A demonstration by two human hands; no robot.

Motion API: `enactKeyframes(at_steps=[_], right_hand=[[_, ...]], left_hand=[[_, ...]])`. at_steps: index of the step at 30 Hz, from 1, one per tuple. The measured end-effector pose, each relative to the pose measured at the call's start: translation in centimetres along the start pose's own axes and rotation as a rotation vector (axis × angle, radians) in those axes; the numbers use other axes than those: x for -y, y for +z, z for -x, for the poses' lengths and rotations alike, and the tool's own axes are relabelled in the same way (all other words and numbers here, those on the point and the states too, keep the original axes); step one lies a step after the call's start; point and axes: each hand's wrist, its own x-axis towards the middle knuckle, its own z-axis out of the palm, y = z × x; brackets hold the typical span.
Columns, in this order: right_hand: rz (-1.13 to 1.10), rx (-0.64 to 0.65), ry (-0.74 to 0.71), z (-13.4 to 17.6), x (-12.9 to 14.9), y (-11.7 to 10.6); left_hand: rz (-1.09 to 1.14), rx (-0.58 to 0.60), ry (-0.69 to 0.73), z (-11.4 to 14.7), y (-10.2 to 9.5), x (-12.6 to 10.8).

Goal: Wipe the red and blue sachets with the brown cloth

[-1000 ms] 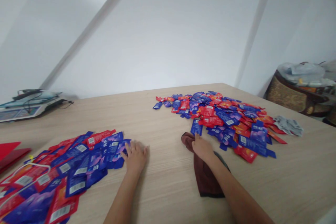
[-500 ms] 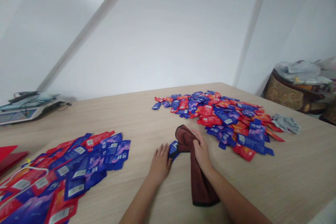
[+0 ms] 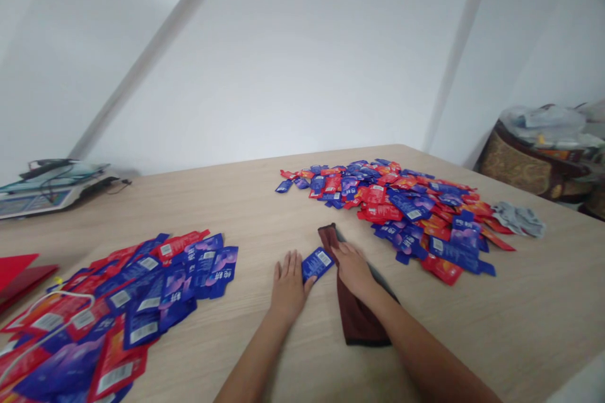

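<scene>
A single blue sachet (image 3: pixel 317 264) with a white barcode label lies on the wooden table between my hands. My left hand (image 3: pixel 288 286) rests flat to the left of it, fingers extended and thumb touching the sachet's lower corner. To the right, a brown cloth (image 3: pixel 357 321) with dark edging is spread lengthwise on the table, its upper part close to the sachet's right end. Over that cloth lies my right hand (image 3: pixel 354 271), fingers stretched out on its upper part. My right forearm covers some of the cloth.
A heap of red and blue sachets (image 3: pixel 420 201) spreads at the back right, with a grey glove-like cloth (image 3: pixel 520 219) beside it. Another sachet pile (image 3: pixel 161 289) is at the left, near red folders (image 3: pixel 19 277). A scale (image 3: pixel 51 195) stands far left; a patterned chair (image 3: pixel 515 160) is far right.
The brown cloth, bunched and lifted in my right hand before, now lies flatter under it. More of the blue sachet shows, with its barcode label in sight. My left hand has barely moved.
</scene>
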Motion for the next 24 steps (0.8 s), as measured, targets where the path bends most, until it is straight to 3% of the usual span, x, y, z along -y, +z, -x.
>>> enactKeyframes(at_steps=[7,10,13,15,18,24], right_hand=[[-0.118,-0.186,0.035,0.0,-2.2,0.4],[-0.184,-0.29,-0.085,0.7,-1.2,0.0],[-0.181,-0.154,-0.325,1.5,1.7,-0.2],[-0.143,-0.021,-0.404,1.8,3.5,-0.1],[-0.074,0.039,-0.309,1.2,3.9,0.1],[0.021,-0.037,0.06,-0.5,-1.7,-0.4]], left_hand=[[0.274,-0.108,0.06,0.3,-0.5,1.4],[0.336,-0.162,0.053,0.0,-0.6,1.9],[0.388,-0.199,0.086,-0.4,-0.6,2.1],[0.411,-0.211,0.097,-0.6,-0.5,2.1],[0.429,-0.218,0.076,-0.7,-0.2,2.1],[0.473,-0.198,0.088,-0.5,-0.2,2.4]])
